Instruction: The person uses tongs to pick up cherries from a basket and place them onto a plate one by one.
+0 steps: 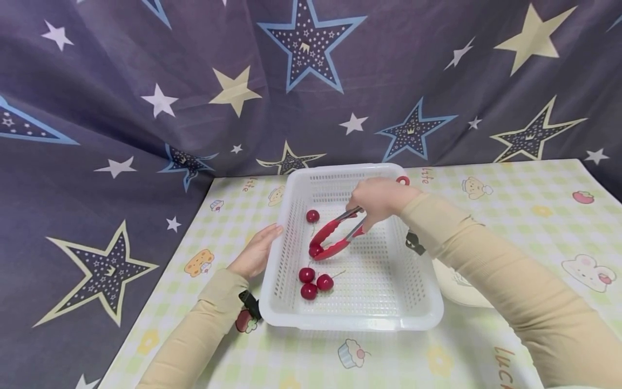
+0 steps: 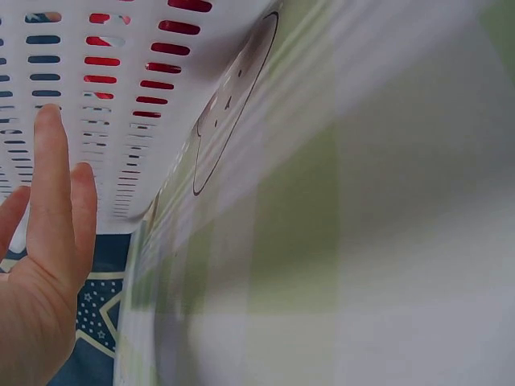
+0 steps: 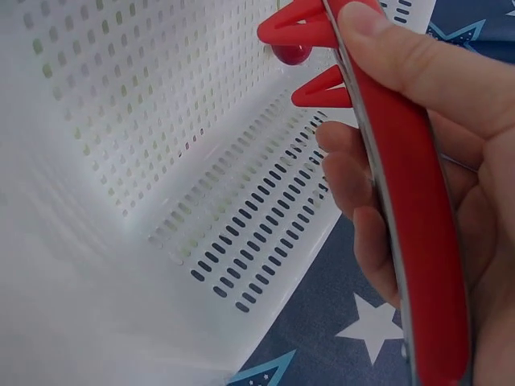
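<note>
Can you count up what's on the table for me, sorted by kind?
Cherries: 5, one of them between the tong tips
Tongs: 1
White basket: 1
White plate: 1, partly hidden
Total: 8

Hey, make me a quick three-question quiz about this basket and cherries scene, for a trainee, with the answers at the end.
1. True or false: the right hand grips the red tongs.
2. Where does the left hand rest? A) inside the basket B) against the outer wall of the white basket C) on the tongs
3. Fill in: besides the cherry at the tong tips, ____ more cherries lie in the basket, counting the lone cherry and the cluster.

Key: 1 true; 2 B; 3 four
</note>
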A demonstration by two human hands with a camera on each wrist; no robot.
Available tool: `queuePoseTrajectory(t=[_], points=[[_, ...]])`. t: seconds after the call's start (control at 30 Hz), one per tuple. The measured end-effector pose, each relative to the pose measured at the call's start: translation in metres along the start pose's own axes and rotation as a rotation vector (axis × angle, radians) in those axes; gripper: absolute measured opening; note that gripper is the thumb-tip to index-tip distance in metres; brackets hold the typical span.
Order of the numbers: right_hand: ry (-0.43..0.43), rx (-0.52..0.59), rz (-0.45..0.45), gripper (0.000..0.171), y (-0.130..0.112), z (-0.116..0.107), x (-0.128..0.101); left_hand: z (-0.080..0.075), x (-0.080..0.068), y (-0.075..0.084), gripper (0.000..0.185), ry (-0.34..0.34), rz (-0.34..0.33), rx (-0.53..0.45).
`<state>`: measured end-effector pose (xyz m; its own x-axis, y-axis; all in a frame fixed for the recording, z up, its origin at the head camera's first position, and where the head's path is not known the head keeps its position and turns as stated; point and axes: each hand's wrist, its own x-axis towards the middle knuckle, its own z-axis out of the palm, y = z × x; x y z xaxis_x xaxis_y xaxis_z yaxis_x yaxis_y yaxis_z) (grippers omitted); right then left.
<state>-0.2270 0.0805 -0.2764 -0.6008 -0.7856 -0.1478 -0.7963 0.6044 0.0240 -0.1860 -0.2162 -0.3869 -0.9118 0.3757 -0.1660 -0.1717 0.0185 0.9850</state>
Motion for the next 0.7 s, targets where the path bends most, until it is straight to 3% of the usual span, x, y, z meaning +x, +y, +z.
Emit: queuePoseTrajectory(t=[0.5,0.7], points=[[-0.002,0.022,0.014,0.037,0.0,-0.004,-0.006,-0.001,-0.003,-0.003,0.061,-0.001,-0.02,0.018],[0.024,0.0,0.001,0.04,0.003,-0.01,-0.01,0.0,-0.001,-0.002,0.063,-0.015,0.008,0.024]])
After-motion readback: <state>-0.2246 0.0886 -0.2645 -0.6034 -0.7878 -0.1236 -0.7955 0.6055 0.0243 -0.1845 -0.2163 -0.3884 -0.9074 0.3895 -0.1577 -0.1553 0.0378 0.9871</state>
